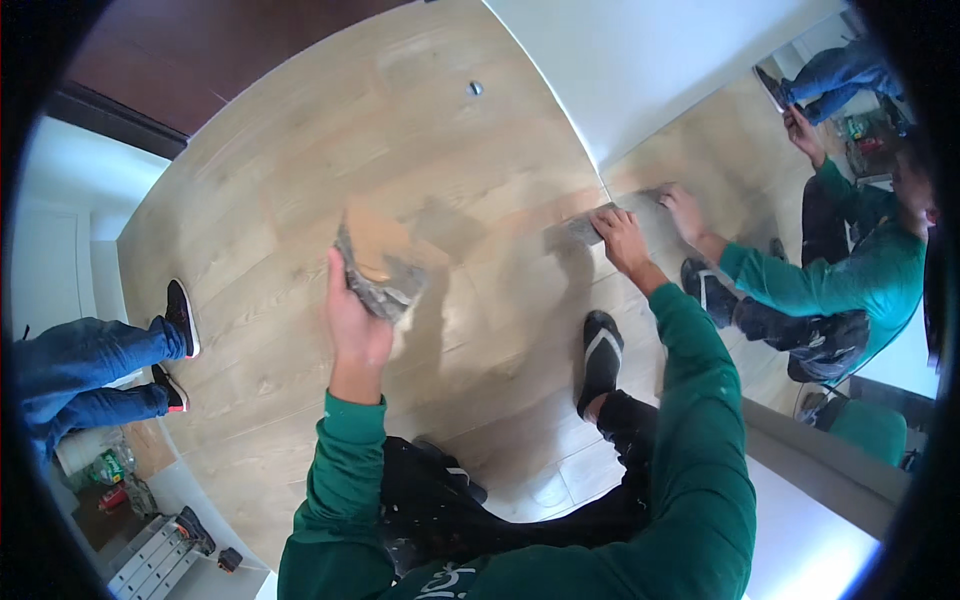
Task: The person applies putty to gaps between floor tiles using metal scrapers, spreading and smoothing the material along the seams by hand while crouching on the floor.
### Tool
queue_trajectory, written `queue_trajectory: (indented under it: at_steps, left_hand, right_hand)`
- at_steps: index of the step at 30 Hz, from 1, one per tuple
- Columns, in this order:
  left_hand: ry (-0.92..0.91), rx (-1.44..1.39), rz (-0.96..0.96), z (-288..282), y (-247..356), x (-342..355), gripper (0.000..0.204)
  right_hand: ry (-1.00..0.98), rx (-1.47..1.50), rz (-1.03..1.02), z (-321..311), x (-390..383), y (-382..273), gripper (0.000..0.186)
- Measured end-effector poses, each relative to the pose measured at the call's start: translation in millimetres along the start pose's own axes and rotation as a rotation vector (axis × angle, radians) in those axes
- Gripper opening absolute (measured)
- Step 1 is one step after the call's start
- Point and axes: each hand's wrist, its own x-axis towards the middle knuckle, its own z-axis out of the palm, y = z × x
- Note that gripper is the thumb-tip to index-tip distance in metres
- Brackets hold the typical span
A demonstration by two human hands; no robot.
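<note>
My left hand (358, 335) is closed round the edge of a flat, grey-smeared board (385, 295), held above the floor. Tan paste (375, 240) covers much of its upper face, and motion blurs its outline. Further right, my right hand (622, 238) grips a wide, grey, flat blade (582, 228), fingers on top. The blade is low over the floor beside the foot of a mirror (720, 200); whether it touches the floor I cannot tell. The mirror repeats my right hand and sleeve. My left fingers are partly hidden behind the board.
Wood-look floor (270, 220) spreads around me, with a small round metal fitting (475, 88) set in it. A white wall (640, 60) rises at the far right. Another person's jeans-clad legs (100, 360) are at left, near a ladder (155, 560). My shoe (600, 365) stands below the blade.
</note>
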Motion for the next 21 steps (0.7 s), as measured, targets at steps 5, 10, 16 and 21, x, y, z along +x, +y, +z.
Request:
queue_trajectory:
  at_steps: [5,10,16,21]
  left_hand:
    - [-0.104,-0.015,-0.216,9.4,-9.0,-2.1,0.054]
    - [-0.303,-0.196,-0.566,30.7,-16.6,-29.4,0.054]
    - [-0.376,-0.219,-0.382,27.7,3.9,-58.7,0.059]
    - [-0.296,-0.203,-0.290,10.1,14.5,-67.3,0.058]
  right_hand:
    - [0.317,0.277,-0.243,-149.7,38.1,-111.7,0.044]
    - [0.421,0.474,-0.797,-226.9,45.4,-198.9,0.043]
    - [0.344,0.244,-0.830,-242.6,63.3,-233.0,0.049]
    - [0.213,-0.096,-0.584,-247.6,78.5,-210.5,0.060]
